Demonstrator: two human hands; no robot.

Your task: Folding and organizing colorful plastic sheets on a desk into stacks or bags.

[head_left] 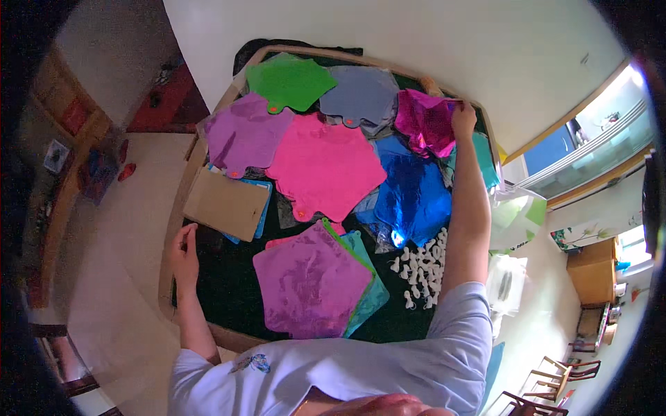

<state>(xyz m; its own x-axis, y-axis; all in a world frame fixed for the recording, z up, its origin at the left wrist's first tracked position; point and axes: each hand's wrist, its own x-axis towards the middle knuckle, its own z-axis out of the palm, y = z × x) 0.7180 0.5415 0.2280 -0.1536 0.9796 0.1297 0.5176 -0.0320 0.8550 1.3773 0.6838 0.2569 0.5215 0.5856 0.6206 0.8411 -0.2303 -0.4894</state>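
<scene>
At the far right of the table, my right hand point(463, 119) is closed on the right edge of a shiny magenta foil sheet point(424, 119), which is crumpled. My left hand point(184, 256) hangs by the table's left edge, fingers loosely bent with nothing seen in them. Beside it lies a brown cardboard piece point(227, 205) on top of blue sheets point(266, 208). Blue foil sheets point(413, 187) lie below the magenta one. A flat pink pentagonal piece point(326, 163) is in the middle. Nearest me, a purple pentagonal piece point(312, 281) overlaps a teal one point(371, 295).
Green point(291, 80), grey-blue point(357, 93) and purple point(246, 132) flat pieces lie along the far and left sides. Several small white pieces point(422, 267) are heaped near my right forearm. The dark tabletop has a raised wooden rim point(186, 201). A white plastic bag point(513, 215) is beyond its right side.
</scene>
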